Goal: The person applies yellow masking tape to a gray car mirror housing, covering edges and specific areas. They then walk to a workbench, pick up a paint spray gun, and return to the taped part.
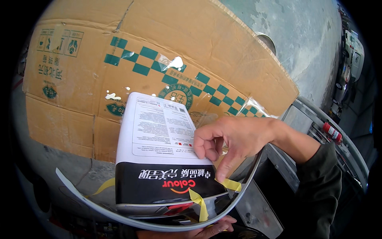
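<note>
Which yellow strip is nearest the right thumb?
The rightmost strip, at the right thumb. The middle strip hangs farther left; the leftmost strip shows left of the can.

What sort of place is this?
Likely a vehicle paint workshop: white splatters on flattened cardboard, a rectangular white-and-black can, and what looks like a white vehicle at right.

Red word (178, 183) and white characters (165, 174) standing upside down on black band (133, 181) of can (153, 157); fine print (159, 123) covering white part. Green characters (49, 71) running near cardboard's (171, 24) left edge, boxed pictograms (59, 42) sitting above.
</note>
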The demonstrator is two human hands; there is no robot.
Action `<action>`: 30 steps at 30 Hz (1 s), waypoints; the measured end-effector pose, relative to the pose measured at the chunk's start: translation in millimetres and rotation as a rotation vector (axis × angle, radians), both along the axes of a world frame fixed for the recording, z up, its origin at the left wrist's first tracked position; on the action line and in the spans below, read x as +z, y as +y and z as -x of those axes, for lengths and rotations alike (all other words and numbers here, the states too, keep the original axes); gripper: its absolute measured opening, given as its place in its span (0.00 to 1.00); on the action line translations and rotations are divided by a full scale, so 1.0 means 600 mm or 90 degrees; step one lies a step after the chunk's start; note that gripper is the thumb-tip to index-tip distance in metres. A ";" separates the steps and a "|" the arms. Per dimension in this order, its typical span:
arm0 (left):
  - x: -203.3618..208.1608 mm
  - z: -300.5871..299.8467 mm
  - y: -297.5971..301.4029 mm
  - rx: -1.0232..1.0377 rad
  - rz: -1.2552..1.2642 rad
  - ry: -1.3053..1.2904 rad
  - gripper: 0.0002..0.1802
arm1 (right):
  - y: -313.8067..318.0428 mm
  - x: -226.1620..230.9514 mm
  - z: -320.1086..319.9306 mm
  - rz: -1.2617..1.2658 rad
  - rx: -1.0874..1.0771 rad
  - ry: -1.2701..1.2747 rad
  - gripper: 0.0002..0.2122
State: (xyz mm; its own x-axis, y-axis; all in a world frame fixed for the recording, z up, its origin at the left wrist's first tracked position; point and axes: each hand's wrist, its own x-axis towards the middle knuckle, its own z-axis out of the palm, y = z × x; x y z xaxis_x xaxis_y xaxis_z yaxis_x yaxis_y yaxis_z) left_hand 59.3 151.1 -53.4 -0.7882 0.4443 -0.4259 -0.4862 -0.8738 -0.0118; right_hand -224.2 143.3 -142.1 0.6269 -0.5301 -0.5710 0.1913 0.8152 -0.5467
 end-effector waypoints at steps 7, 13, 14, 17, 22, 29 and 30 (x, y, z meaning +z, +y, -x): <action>0.004 0.006 -0.017 0.004 0.056 0.008 0.16 | -0.001 -0.020 -0.003 -0.002 0.012 0.012 0.19; -0.010 0.012 -0.003 0.024 0.034 0.043 0.17 | -0.006 0.006 0.007 0.006 0.045 0.087 0.18; -0.004 0.012 -0.003 0.004 -0.021 -0.017 0.17 | -0.007 0.003 0.005 -0.016 0.040 0.083 0.17; -0.003 0.017 -0.002 0.043 0.108 0.035 0.16 | -0.012 0.016 0.007 -0.066 0.035 0.140 0.13; -0.002 0.009 0.015 0.099 0.097 0.034 0.15 | -0.017 0.077 0.001 0.074 -0.188 0.435 0.08; 0.019 -0.027 0.044 0.184 0.189 0.111 0.10 | 0.043 0.238 -0.070 0.258 -0.472 0.565 0.17; 0.023 -0.035 0.055 0.213 0.180 0.126 0.08 | 0.061 0.256 -0.090 0.274 -0.492 0.540 0.19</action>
